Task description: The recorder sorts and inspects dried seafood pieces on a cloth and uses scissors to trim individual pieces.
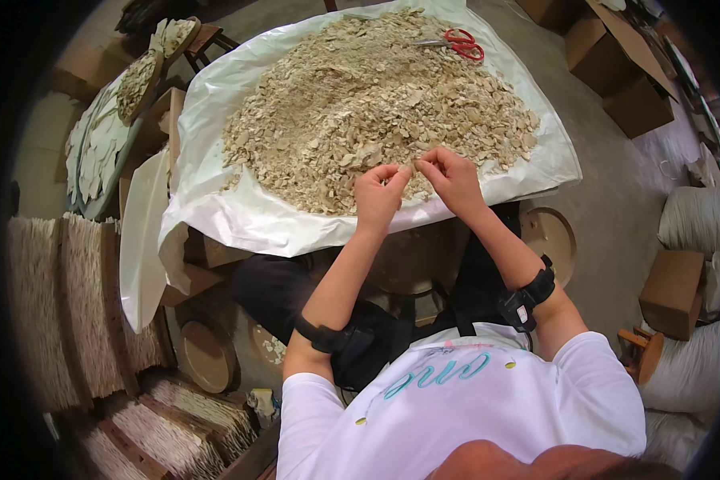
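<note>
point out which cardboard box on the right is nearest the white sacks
The brown box between the white sacks; the other cardboard boxes stand away from them, toward the upper right.

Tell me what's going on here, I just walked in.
A person in a white shirt has both bare hands over the near edge of a broad heap of pale, flaky pieces on a white plastic sheet. The left hand and right hand meet at the fingertips; anything between them is too small to make out. Red-handled scissors lie at the heap's far right.
</note>
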Demonstrator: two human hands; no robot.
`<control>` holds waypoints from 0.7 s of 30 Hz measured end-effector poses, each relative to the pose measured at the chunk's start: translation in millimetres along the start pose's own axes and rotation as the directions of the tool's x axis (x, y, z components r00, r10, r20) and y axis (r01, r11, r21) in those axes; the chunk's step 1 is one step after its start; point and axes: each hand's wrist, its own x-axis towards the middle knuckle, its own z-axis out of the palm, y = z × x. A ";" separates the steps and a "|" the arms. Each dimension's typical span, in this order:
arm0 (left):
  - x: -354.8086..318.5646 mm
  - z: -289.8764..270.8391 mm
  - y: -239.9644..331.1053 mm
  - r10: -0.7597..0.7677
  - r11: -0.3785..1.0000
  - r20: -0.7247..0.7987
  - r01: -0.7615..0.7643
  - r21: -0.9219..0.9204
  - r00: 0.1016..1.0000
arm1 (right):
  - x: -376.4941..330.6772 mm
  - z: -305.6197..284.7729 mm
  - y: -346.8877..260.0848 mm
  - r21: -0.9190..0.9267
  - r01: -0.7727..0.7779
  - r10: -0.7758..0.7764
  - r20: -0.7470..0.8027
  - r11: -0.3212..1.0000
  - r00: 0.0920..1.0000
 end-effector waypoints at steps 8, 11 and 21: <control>2.7 1.1 -8.6 -0.063 0.998 -0.017 0.063 -0.011 0.998 | -9.2 7.8 -8.0 -0.378 0.407 -0.453 -0.040 0.832 0.890; 4.5 0.3 -9.7 -0.112 0.979 -0.010 0.109 -0.173 0.994 | -13.5 12.6 -5.2 0.112 0.182 -0.179 -0.033 0.977 0.983; -2.8 4.3 -5.1 -0.126 0.983 0.016 0.127 -0.135 0.992 | -3.0 0.0 3.4 0.669 -0.464 0.349 0.310 0.581 0.884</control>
